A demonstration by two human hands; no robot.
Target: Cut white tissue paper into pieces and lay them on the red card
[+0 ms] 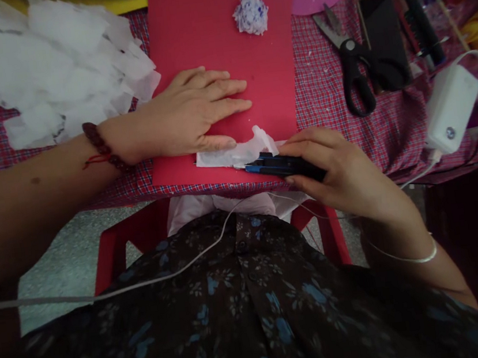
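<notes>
My left hand (200,111) lies flat on a red sheet (207,26), fingers stretched out, its thumb beside a strip of thin white paper (227,154). In my right hand (337,161) is a black and blue utility knife (285,166), held low near the sheet's front edge. The knife's blade points left and lies along the lower side of the white paper, partly covered by it. Toward the back of the red sheet sits a crumpled white and blue paper ball (251,14).
A heap of white paper pieces (54,62) lies on the left. To the right are black-handled scissors (353,60), a phone (383,33), pens (420,26) and a white power bank (452,106). A white cable (188,263) crosses my lap below the checked tablecloth (320,93).
</notes>
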